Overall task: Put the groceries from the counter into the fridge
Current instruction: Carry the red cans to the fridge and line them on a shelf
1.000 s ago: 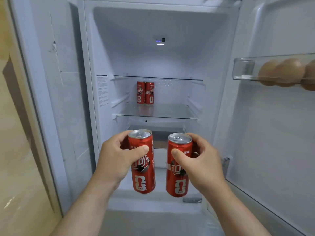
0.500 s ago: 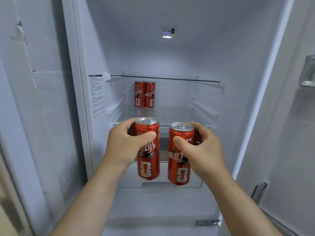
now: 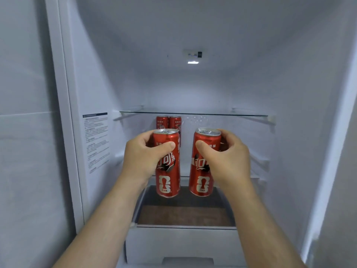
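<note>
Here, each hand wrapped its fingers around a rigid, probably slippery can near the fridge shelf.

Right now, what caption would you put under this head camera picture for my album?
Left hand and right hand each carry a red can into the open fridge, toward two cans already shelved.

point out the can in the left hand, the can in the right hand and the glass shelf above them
left can [image 3: 168,182]: head view, on the white emblem low on its body
right can [image 3: 202,183]: head view, on the white emblem low on its body
glass shelf [image 3: 222,114]: head view, on its front edge
</note>
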Available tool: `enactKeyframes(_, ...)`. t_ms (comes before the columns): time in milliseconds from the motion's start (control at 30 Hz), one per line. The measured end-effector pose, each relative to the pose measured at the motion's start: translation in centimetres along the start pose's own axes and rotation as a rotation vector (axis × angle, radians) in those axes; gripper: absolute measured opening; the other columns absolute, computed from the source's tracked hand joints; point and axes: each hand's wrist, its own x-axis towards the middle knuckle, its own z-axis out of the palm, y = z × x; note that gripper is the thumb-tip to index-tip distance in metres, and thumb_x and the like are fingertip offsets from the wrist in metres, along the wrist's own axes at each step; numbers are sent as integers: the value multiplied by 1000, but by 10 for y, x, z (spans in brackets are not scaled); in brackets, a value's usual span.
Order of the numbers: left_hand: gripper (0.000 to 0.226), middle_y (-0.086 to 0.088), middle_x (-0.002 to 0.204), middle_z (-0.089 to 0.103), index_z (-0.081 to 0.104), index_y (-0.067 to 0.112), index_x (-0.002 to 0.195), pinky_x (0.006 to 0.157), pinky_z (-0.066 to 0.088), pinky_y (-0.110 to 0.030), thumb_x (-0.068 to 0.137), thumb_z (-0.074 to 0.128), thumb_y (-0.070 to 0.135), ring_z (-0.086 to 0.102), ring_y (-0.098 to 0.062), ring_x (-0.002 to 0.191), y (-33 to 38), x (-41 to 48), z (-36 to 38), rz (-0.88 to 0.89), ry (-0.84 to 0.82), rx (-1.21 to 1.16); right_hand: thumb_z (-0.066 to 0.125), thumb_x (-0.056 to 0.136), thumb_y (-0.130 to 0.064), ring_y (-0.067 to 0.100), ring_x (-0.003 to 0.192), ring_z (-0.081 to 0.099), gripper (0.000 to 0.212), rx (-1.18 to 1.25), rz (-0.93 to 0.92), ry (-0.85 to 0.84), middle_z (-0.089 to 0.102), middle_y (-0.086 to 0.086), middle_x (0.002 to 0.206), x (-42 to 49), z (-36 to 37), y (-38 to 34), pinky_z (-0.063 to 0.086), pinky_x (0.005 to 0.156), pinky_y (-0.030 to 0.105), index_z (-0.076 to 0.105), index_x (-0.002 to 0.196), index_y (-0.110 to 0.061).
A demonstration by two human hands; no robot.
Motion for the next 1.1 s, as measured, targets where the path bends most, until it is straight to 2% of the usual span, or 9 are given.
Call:
enactKeyframes(133, 33, 11, 101, 74, 68, 26, 114, 86, 58, -44, 82, 75, 29, 70, -14, 94, -13, 22, 12, -19, 2, -16, 75, 82, -40, -10, 75, 51, 35, -18, -15, 9, 47, -36, 85, 17, 15, 14, 35, 60, 7, 44, 97, -49)
enactKeyframes(267, 35, 8, 105, 73, 67, 25, 117, 89, 57, -47, 83, 74, 28, 69, -17, 98, -22, 43, 19, -28, -20, -36, 74, 83, -40, -11, 73, 48, 34, -64, -20, 50, 42, -39, 85, 35, 20, 29, 36, 64, 9, 43, 96, -48)
enactKeyframes(433, 38, 11, 107, 72, 65, 28, 119, 88, 57, -46, 82, 75, 32, 68, -15, 99, -29, 65, 26, -17, -50, -45, 73, 85, -39, -8, 75, 51, 31, -82, -14, 84, 46, -36, 87, 53, 25, 43, 38, 63, 9, 46, 98, -46)
enactKeyframes(600, 35, 11, 103, 73, 67, 28, 116, 87, 58, -45, 81, 76, 30, 69, -14, 97, -37, 81, 35, -25, -89, -43, 73, 84, -42, -5, 77, 52, 37, -112, -25, 98, 49, -30, 92, 69, 31, 52, 39, 63, 9, 46, 108, -44)
enactKeyframes(800, 41, 8, 108, 71, 65, 27, 120, 88, 57, -47, 81, 77, 31, 68, -18, 100, -46, 98, 47, -47, -99, -28, 74, 83, -40, -6, 74, 54, 32, -160, -43, 84, 49, -33, 85, 88, 32, 61, 35, 58, 6, 49, 102, -42)
enactKeyframes(1100, 43, 10, 109, 70, 64, 29, 120, 88, 57, -46, 80, 78, 32, 67, -17, 101, -53, 112, 58, -36, -125, -6, 74, 84, -37, -4, 78, 57, 30, -160, -43, 70, 54, -28, 89, 110, 35, 77, 42, 64, 11, 52, 104, -39)
